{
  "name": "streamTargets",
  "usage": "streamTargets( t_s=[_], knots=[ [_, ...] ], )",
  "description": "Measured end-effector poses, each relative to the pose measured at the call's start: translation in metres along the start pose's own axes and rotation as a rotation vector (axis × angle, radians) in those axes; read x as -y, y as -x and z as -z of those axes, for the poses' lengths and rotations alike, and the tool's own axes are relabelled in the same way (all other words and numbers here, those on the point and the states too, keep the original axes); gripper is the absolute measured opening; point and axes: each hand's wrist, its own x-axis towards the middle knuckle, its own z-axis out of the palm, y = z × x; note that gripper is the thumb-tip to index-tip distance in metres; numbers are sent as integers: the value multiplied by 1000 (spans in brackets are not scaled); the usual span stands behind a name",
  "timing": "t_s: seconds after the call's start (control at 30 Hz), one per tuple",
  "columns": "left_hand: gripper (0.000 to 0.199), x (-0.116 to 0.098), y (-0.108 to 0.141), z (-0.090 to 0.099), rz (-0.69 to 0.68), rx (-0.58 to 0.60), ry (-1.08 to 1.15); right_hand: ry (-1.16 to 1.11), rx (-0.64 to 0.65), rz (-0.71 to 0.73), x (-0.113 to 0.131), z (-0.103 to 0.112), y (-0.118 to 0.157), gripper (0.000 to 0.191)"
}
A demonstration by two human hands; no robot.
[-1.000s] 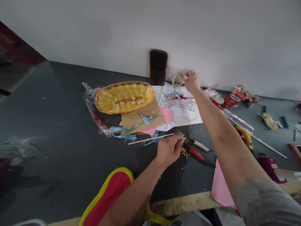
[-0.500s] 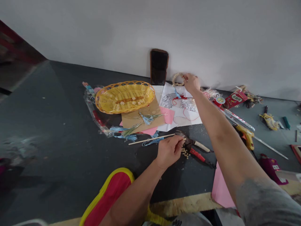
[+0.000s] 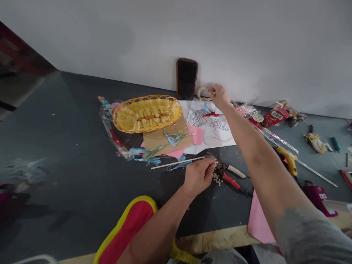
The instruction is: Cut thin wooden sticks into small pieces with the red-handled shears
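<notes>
My left hand (image 3: 198, 176) is closed on a thin pale wooden stick (image 3: 176, 163), which points left across the dark table. Beside its fingers lie a pair of pliers (image 3: 231, 180) with one red and one pale handle, and a pile of small beige pieces (image 3: 217, 179). At the back, by the wall, my right hand (image 3: 220, 97) pinches a beige beaded-looking ring (image 3: 202, 94). Below that hand are a printed line drawing (image 3: 195, 118) on white paper, red thread and a light blue tassel.
A yellow woven basket (image 3: 148, 113) holding several small pieces stands left of centre, with blue tassels (image 3: 150, 156) in front. A phone (image 3: 187, 79) leans on the wall. Rightward lie a yellow glue gun (image 3: 288, 161) and a red packet (image 3: 275, 114). A red-yellow shape (image 3: 129, 227) is at the front.
My right hand has shifted slightly left along the wall together with the beige ring. My left hand and the stick have stayed nearly still.
</notes>
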Motion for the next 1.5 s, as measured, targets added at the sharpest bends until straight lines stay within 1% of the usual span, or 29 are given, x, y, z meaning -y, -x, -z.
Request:
streamTargets(
  t_s=[0.13, 0.3, 0.43, 0.53, 0.7, 0.8, 0.87, 1.03, 1.2, 1.5],
  knots=[
    [16, 0, 0, 0, 1, -4, 8, 37, 30, 36, 3, 10, -6, 19],
    [16, -1, -2, 0, -9, 13, -3, 126, 61, 93, 0, 25, -23, 16],
    [14, -1, -2, 1, -10, 13, 4, 179, 80, 121, 4, 24, -33, 12],
    [14, -1, -2, 1, 5, 22, 15, 188, 75, 163, 10, 19, -30, 17],
    [15, -1, -1, 0, 5, 18, 17, 179, 30, 237, 16, 19, -16, 30],
    [15, -1, -1, 0, 2, 9, 22, 192, 13, 233, 17, 21, -10, 40],
    [15, -1, -1, 0, 6, 11, 26, 192, 9, 226, 17, 22, -9, 41],
    [17, -1, -1, 0, 28, 23, 28, 184, -6, 216, 14, 21, -8, 34],
    [17, -1, -1, -1, 22, 18, 27, 174, 12, 200, 10, 19, -7, 31],
    [16, -2, -1, 0, 13, 4, 26, 145, 4, 49, 4, 19, -2, 24]
  ],
)
